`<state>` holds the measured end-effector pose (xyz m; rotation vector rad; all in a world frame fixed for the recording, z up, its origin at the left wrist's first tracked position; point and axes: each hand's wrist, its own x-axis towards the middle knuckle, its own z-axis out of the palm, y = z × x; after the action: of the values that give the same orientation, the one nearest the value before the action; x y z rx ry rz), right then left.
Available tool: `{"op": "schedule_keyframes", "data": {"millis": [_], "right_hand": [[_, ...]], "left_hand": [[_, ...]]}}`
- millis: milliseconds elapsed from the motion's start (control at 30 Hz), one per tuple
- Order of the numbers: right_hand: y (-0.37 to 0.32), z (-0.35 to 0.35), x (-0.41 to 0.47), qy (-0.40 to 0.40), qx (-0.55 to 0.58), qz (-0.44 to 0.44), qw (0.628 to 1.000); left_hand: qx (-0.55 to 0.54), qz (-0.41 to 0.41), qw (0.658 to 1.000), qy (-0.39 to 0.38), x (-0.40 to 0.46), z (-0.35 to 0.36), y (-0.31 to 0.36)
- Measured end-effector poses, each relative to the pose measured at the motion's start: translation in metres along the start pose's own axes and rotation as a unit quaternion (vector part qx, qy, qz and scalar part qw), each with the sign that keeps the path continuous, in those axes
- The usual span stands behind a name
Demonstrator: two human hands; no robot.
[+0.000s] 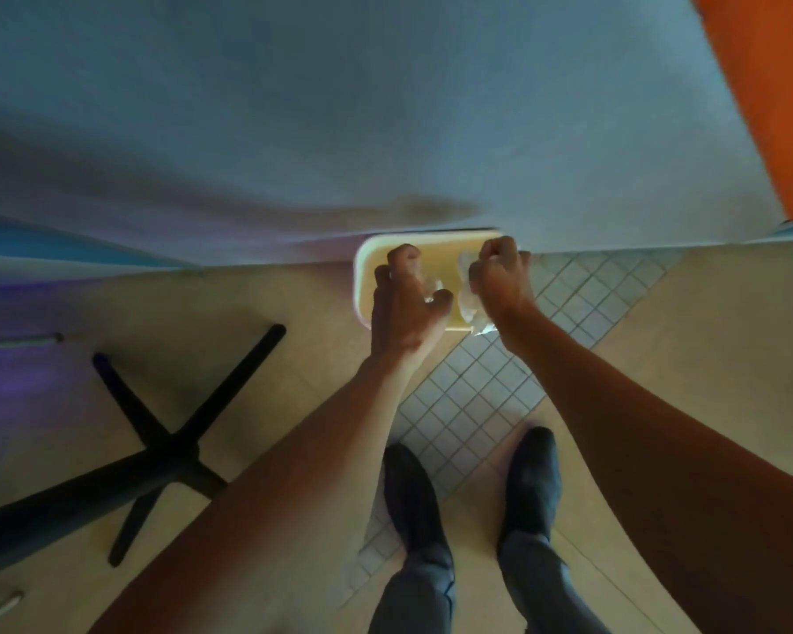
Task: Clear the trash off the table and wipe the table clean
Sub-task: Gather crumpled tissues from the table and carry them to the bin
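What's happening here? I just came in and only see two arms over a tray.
A person stands at the edge of a grey-blue table, both hands over a pale yellow tray that juts past the table edge. The left hand is curled around something clear and crumpled, possibly plastic wrap. The right hand grips a crumpled white napkin. It looks like trash is being gathered on the tray; blur hides finer detail. A black table base stands on the tiled floor to the left.

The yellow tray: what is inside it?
Crumpled white paper under the right hand; something clear under the left hand. The hands cover the rest of the tray.
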<state>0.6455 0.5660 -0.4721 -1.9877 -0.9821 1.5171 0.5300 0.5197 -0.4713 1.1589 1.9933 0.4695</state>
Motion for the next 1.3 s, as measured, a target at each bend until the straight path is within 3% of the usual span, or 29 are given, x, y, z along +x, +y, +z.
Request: {"op": "schedule_keyframes", "data": {"millis": [300, 400, 733, 1067, 1300], "right_hand": [[0.058, 0.035, 0.053, 0.053, -0.177, -0.180, 0.966], [0.069, 0.039, 0.064, 0.012, -0.192, -0.234, 0.953], [0.046, 0.004, 0.045, -0.141, -0.362, -0.150, 0.909], [-0.025, -0.056, -0.065, -0.152, -0.397, -0.106, 0.899], [-0.097, -0.105, -0.184, -0.155, -0.388, -0.114, 0.901]], "left_hand": [[0.065, -0.055, 0.995, -0.045, 0.056, 0.049, -0.046], [0.075, -0.060, 0.993, -0.075, 0.063, 0.055, -0.056], [0.135, -0.040, 0.984, -0.113, 0.035, 0.032, -0.044], [0.138, -0.015, 0.984, -0.108, -0.070, -0.038, 0.035], [0.117, 0.013, 0.989, -0.093, -0.156, -0.128, 0.107]]}}
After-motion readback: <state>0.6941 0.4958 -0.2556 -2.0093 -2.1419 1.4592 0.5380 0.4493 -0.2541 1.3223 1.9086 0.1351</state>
